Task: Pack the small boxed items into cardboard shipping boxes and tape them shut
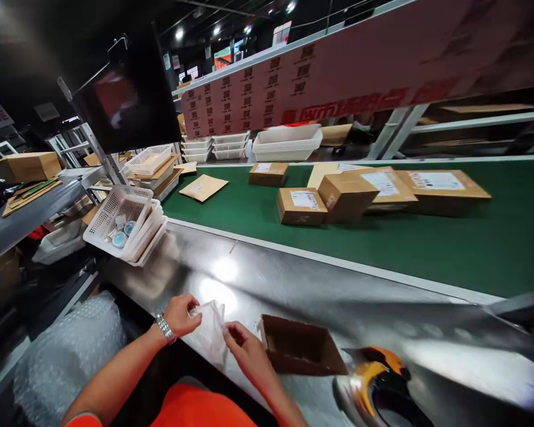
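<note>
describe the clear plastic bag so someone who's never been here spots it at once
Find the green conveyor belt, then the metal bench on its near side. At the bench's near edge, left of the open cardboard box, the left hand and right hand hold the clear plastic bag. It is small and thin, unlike the bulky bubble wrap at lower left.

Thin, clear, creased plastic film hangs held between the left hand and right hand.

Glossy metal tabletop, clear plastic film
</note>
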`<control>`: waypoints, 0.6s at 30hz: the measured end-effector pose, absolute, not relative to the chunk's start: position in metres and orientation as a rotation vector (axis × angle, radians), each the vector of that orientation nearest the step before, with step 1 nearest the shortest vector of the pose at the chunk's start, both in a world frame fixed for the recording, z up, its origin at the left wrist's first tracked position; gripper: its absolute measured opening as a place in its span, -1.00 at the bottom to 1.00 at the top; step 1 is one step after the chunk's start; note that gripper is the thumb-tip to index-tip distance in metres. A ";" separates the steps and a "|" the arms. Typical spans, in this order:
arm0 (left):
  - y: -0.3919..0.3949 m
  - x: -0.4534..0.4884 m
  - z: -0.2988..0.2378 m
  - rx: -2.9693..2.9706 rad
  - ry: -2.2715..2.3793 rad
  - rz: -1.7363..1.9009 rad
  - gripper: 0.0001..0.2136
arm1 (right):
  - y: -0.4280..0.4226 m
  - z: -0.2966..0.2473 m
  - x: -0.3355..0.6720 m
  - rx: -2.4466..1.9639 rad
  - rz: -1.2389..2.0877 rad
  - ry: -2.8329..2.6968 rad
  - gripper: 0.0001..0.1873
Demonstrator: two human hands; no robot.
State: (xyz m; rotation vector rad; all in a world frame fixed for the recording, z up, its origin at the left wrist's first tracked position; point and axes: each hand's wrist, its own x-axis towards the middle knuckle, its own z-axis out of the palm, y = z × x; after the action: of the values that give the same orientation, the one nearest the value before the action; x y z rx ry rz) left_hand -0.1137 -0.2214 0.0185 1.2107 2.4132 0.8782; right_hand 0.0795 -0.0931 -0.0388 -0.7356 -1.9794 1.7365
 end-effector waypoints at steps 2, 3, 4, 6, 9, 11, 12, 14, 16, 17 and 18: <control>-0.224 -0.114 0.004 1.252 2.406 0.823 -0.94 | -0.099 -0.039 0.068 -0.583 1.748 -2.207 -0.51; -0.224 -0.116 -0.003 1.267 2.406 0.810 -0.97 | -0.098 -0.040 0.064 -0.525 1.738 -2.329 -0.56; -0.225 -0.119 -0.010 1.265 2.410 0.803 -0.95 | -0.094 -0.039 0.059 -0.488 1.725 -2.438 -0.61; -0.228 -0.133 -0.021 1.204 2.429 0.799 -0.86 | -0.079 -0.034 0.046 -0.473 1.721 -2.559 -0.64; -0.236 -0.166 -0.037 1.028 2.439 0.792 -0.81 | -0.052 -0.009 0.003 -0.444 1.740 -2.520 -0.47; -0.242 -0.190 -0.050 0.928 2.397 0.849 -0.79 | -0.040 0.018 -0.049 -0.334 1.679 -2.478 -0.45; -0.245 -0.200 -0.058 0.885 2.360 0.901 -0.76 | -0.038 0.033 -0.082 -0.257 1.624 -2.472 -0.45; -0.250 -0.218 -0.073 0.824 2.274 1.032 -0.68 | -0.041 0.063 -0.157 -0.089 1.478 -2.490 -0.49; -0.253 -0.232 -0.083 0.734 2.213 1.127 -0.63 | -0.052 0.088 -0.238 0.061 1.303 -2.535 -0.55; -0.254 -0.238 -0.085 0.679 2.193 1.149 -0.61 | -0.058 0.098 -0.278 0.110 1.201 -2.566 -0.56; -0.256 -0.245 -0.085 0.634 2.169 1.160 -0.59 | -0.065 0.107 -0.316 0.133 1.089 -2.606 -0.56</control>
State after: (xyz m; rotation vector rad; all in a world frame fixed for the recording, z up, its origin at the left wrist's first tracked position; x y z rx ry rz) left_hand -0.2451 -0.2561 -0.0849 0.6343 2.1693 1.1598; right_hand -0.3157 -0.0651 0.1065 0.1326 -2.6064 1.0885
